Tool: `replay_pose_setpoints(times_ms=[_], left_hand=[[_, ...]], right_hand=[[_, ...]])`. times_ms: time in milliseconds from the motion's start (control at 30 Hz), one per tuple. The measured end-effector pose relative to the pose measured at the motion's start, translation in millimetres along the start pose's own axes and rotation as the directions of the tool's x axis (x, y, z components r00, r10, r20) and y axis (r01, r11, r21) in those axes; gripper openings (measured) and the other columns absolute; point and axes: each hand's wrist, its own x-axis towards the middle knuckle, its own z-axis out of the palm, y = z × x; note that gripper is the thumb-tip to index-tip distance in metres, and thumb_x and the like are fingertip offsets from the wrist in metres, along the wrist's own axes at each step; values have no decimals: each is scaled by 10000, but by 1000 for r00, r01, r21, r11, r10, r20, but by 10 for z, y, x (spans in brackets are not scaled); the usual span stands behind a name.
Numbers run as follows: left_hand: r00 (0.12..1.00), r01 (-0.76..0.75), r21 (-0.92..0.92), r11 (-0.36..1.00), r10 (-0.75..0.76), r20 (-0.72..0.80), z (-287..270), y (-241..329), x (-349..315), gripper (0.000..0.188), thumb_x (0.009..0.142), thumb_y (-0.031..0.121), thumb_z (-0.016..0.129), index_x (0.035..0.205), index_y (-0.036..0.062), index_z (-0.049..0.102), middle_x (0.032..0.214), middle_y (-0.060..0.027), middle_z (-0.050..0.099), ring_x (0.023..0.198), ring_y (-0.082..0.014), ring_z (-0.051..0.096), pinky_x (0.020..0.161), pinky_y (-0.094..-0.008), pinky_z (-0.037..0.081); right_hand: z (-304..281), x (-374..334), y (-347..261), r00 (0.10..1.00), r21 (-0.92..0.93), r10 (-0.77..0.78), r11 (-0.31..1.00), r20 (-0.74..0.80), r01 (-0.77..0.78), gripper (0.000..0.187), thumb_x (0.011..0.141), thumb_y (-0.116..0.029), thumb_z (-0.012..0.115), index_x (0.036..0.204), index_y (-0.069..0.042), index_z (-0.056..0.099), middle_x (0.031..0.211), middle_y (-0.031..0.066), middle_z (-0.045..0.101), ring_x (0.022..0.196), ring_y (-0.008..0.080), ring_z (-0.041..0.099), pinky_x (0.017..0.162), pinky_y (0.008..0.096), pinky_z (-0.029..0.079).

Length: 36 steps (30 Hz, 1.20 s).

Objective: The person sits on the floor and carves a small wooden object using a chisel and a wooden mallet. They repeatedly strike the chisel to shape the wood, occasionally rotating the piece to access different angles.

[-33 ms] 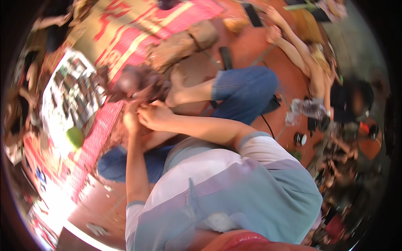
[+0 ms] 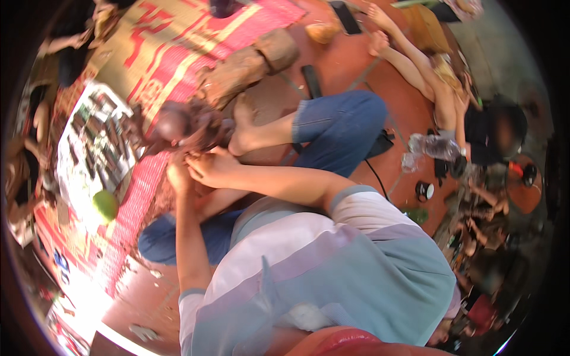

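Observation:
A dark reddish-brown carved wooden figure (image 2: 175,121), with a smooth rounded part and rough lobes around it, rests in front of my crossed legs. At its near edge, my left hand (image 2: 178,173) has its fingers curled inward. Close beside it, my right hand (image 2: 211,167) is closed too, its fingers pointing toward the left one. The two hands nearly meet against the carving. Whatever lies between the fingers is small, blurred and mostly hidden. Left of the carving, several chisels (image 2: 98,139) with slim handles lie on a white sheet or tray (image 2: 66,178).
A rough log (image 2: 237,72) lies beyond the carving, by my bare foot. A red and yellow mat (image 2: 157,74) spreads at far left; a green round fruit (image 2: 105,206) sits near the chisels. Rightward are a phone (image 2: 345,18), a plastic bottle (image 2: 436,146) and another person's legs (image 2: 409,68).
The whole view has shifted slightly, and the scene looks a little sharper. Both hands stay together at the carving's near edge.

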Motion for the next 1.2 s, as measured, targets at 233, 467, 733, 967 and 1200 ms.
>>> replay_pose_setpoints(times_ms=[233, 467, 733, 967, 1200], left_hand=[[995, 6, 51, 999, -11, 104, -70, 259, -142, 172, 751, 30, 539, 881, 84, 637, 815, -69, 622, 730, -234, 608, 667, -327, 476], [1000, 18, -85, 996, -17, 16, 137, -67, -3, 189, 833, 125, 482, 907, 85, 651, 876, -88, 636, 731, -258, 628, 615, -365, 500], [996, 92, 152, 984, -93, -5, -53, 104, 35, 241, 760, 87, 543, 977, 98, 649, 972, -86, 623, 836, -289, 621, 688, -357, 505], [998, 57, 31, 998, -57, -5, -89, 71, -27, 210, 758, 40, 524, 931, 68, 639, 923, -81, 637, 842, -275, 624, 692, -326, 499], [978, 144, 130, 981, -161, 130, -2, 70, -175, 269, 784, 102, 550, 1030, 142, 652, 979, -67, 612, 813, -273, 633, 654, -358, 513]], right_hand=[[-320, -47, -126, 929, -158, 59, 987, 365, 0, 244, 824, -238, 490, 950, -45, 571, 906, 59, 585, 867, 182, 586, 753, 420, 402], [131, -54, 99, 1000, -39, 19, 999, 12, -18, 258, 824, -262, 497, 979, -69, 572, 939, 87, 626, 876, 225, 592, 768, 372, 454], [199, 134, 95, 994, 81, 71, 994, 80, -77, 337, 855, -238, 467, 1100, -19, 543, 1171, 144, 547, 999, 283, 570, 832, 416, 456], [-50, 196, -66, 983, 171, 79, 979, 168, -108, 281, 835, -174, 494, 1026, 21, 563, 1029, 205, 584, 914, 359, 579, 784, 447, 467], [209, -58, 192, 991, -22, -114, 993, 66, 115, 332, 850, -241, 466, 1081, -22, 561, 1092, 171, 580, 912, 284, 606, 758, 412, 470]])
